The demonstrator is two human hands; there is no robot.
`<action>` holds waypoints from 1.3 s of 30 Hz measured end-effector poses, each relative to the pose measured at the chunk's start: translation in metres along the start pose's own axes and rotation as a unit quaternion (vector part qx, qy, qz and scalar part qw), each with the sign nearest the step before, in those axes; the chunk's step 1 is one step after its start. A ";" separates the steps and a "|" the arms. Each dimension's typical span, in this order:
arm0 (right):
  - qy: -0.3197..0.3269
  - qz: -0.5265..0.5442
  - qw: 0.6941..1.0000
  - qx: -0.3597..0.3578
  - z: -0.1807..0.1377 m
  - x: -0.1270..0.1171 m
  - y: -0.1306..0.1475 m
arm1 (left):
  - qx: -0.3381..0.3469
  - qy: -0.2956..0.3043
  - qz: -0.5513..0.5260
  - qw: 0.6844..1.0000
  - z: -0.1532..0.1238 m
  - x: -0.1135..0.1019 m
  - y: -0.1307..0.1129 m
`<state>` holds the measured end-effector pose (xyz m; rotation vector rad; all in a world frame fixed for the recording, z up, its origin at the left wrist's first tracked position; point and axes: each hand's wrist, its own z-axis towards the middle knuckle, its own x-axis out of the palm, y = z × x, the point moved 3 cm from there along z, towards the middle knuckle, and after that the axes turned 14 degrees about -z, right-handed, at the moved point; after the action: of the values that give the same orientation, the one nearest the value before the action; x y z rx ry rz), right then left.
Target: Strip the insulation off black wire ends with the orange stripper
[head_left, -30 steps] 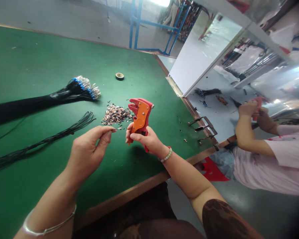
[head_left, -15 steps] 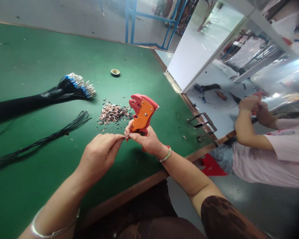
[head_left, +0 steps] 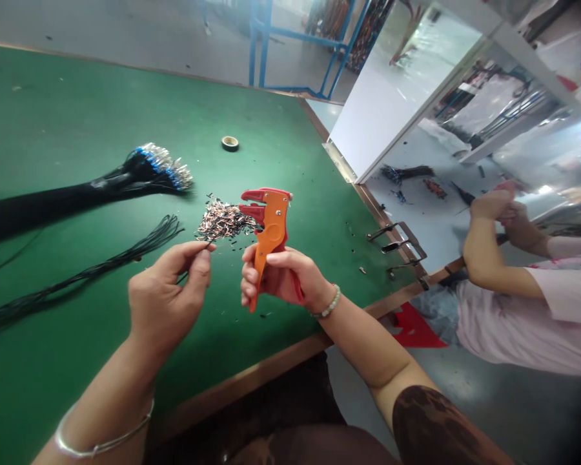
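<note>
My right hand (head_left: 281,278) is wrapped round the handles of a red and orange wire stripper (head_left: 267,226), held upright with its jaws pointing left. My left hand (head_left: 167,300) pinches a thin black wire (head_left: 190,270) between thumb and forefinger, its tip just left of the stripper jaws. Behind the tool lies a pile of stripped wire bits (head_left: 223,221) on the green table (head_left: 77,110). A loose bunch of black wires (head_left: 91,268) lies to the left of my left hand.
A thick black wire bundle with blue and silver terminals (head_left: 159,168) lies at the left rear. A small tape roll (head_left: 230,143) sits farther back. Metal clamps (head_left: 394,242) are at the table's right edge. Another person's arms (head_left: 503,258) work at the right.
My hands have come apart: the left drew the wire back to the left, and the right turned the stripper so its jaws point left.
</note>
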<state>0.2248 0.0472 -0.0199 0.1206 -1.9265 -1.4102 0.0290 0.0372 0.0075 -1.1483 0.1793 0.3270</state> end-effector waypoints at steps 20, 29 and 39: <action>-0.228 0.267 0.936 0.007 0.011 -0.029 0.002 | -0.008 0.014 0.024 1.000 -0.002 0.000 0.006; -0.112 0.071 0.991 -0.028 0.007 -0.017 0.002 | 0.008 0.002 0.021 1.000 -0.001 0.000 0.001; -0.030 -0.183 0.981 -0.059 -0.001 -0.017 0.009 | 0.043 -0.023 0.022 0.999 -0.008 -0.001 -0.002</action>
<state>0.2405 0.0577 -0.0208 0.3965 -1.9312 -1.7825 0.0289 0.0291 0.0069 -1.0514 0.1760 0.3801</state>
